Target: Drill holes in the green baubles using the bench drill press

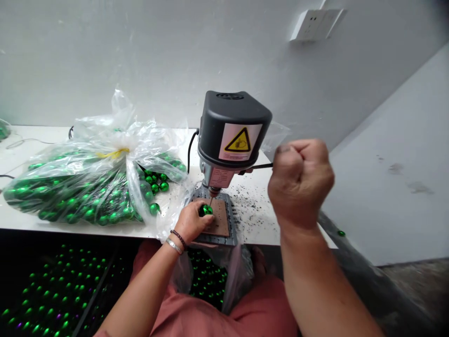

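A shiny green ball [206, 210] is pinched between the thumb and fingers of my left hand [193, 221], resting on a brown board [220, 219] on the drill press base [232, 220]. The thin drill bit [211, 201] comes down at the ball's top; whether it has entered the ball I cannot tell. My right hand [300, 180] is closed in a fist around the end of the drill press lever [262, 166], right of the black motor housing [235, 112] with its yellow warning sign.
A tied clear plastic bag [128, 168] full of green balls lies left on the white table [259, 224], with loose green balls [154, 188] beside it. Dark shavings surround the base. More green balls [56, 285] sit below the table edge. A socket [315, 24] is on the wall.
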The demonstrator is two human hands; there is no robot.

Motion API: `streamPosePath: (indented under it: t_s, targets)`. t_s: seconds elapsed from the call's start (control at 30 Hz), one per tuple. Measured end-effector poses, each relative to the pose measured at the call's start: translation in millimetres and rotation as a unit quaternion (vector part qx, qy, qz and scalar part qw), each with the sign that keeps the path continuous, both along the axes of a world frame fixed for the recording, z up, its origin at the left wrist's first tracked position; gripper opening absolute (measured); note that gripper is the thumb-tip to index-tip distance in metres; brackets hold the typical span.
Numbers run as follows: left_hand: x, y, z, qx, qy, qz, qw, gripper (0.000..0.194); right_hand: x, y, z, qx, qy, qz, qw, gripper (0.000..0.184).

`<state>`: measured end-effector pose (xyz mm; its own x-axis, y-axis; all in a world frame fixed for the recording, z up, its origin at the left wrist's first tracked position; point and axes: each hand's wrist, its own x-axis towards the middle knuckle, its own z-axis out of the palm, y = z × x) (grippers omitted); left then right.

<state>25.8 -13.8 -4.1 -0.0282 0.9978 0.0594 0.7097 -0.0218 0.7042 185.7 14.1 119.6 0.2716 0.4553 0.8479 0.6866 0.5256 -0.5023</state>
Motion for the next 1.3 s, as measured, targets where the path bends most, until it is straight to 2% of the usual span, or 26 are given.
streamPosePath:
  t_s: [0.03, 0.1, 0.17, 0.2, 0.23, 0.33, 0.4, 0.43, 0.5, 0.57, 0.7, 0.87, 0.93, 0.97, 1.03, 1.1, 1.17, 1.23, 1.3]
  targets:
    - [-2.0, -7.2, 3.9, -0.022, -0.01, -0.011, 1.0, 0.025, -0.2, 2.2, 7.8, -0.025, 0.01, 0.007, 1.0, 0.023]
    - [-8.3, -22.5, 11.0, -0.084, -0.054, -0.085, 0.991, 0.031, -0.6, 4.0, 15.7, -0.069, 0.031, 0.019, 0.997, 0.024]
    - [-17.6, -32.9, 16.3, -0.136, -0.093, -0.139, 0.976, 0.052, -1.2, 3.4, 15.9, -0.093, 0.046, 0.028, 0.994, 0.025]
    - [-23.4, -34.2, 18.0, -0.14, -0.098, -0.137, 0.976, 0.06, -1.5, 2.7, 14.7, -0.097, 0.05, 0.031, 0.994, 0.025]
    - [-29.9, -32.2, 19.0, -0.126, -0.09, -0.113, 0.981, 0.062, -1.9, 2.1, 13.2, -0.098, 0.053, 0.032, 0.993, 0.025]
    - [-53.9, -7.2, 17.7, -0.014, 0.013, 0.028, 0.999, 0.042, -2.9, 1.1, 10.6, -0.096, 0.057, 0.034, 0.993, 0.024]
    - [-72.2, 18.3, 13.3, 0.042, 0.137, 0.135, 0.98, 0.036, -3.1, 1.0, 10.6, -0.097, 0.062, 0.037, 0.993, 0.023]
    - [-81.1, 30.8, 10.2, 0.034, 0.188, 0.182, 0.965, 0.037, -2.9, 0.9, 10.8, -0.096, 0.064, 0.039, 0.993, 0.023]
    - [-96.4, 51.3, 2.8, -0.018, 0.253, 0.215, 0.943, 0.041, -2.3, 0.6, 11.0, -0.093, 0.064, 0.044, 0.993, 0.023]
    - [-106.4, 63.8, -5.1, -0.047, 0.277, 0.199, 0.939, 0.04, -1.7, 0.1, 10.5, -0.085, 0.062, 0.05, 0.993, 0.023]
    - [-108.8, 70.6, -17.1, -0.065, 0.264, 0.128, 0.954, 0.042, -1.9, -0.5, 8.1, -0.069, 0.069, 0.055, 0.994, 0.024]
    - [-98.1, 67.1, -14.1, -0.026, 0.236, 0.082, 0.968, 0.036, -3.6, -0.1, 6.4, -0.061, 0.071, 0.053, 0.994, 0.026]
    - [-94.2, 60.1, -6.3, 0.004, 0.172, 0.112, 0.979, 0.037, -3.5, 0.0, 5.7, -0.059, 0.068, 0.053, 0.994, 0.026]
    - [-92.0, 54.7, -1.6, 0.015, 0.099, 0.135, 0.986, 0.038, -3.2, 0.0, 5.3, -0.056, 0.066, 0.055, 0.995, 0.026]
    - [-86.1, 40.9, 7.9, -0.003, -0.136, 0.163, 0.977, 0.043, -2.5, -0.1, 4.2, -0.048, 0.062, 0.057, 0.995, 0.027]
    - [-78.0, 25.4, 15.5, -0.049, -0.366, 0.103, 0.924, 0.046, -1.9, -0.3, 3.2, -0.04, 0.059, 0.059, 0.996, 0.026]
    - [-68.4, 11.7, 19.9, -0.093, -0.509, 0.055, 0.854, 0.046, -1.5, -0.4, 2.6, -0.035, 0.06, 0.061, 0.996, 0.025]
    - [-58.9, 2.2, 21.0, -0.128, -0.584, 0.032, 0.801, 0.042, -1.4, -0.3, 2.7, -0.032, 0.059, 0.064, 0.996, 0.023]
    - [-50.6, -2.6, 19.6, -0.15, -0.614, 0.034, 0.774, 0.041, -1.4, 0.0, 3.2, -0.027, 0.056, 0.066, 0.996, 0.021]
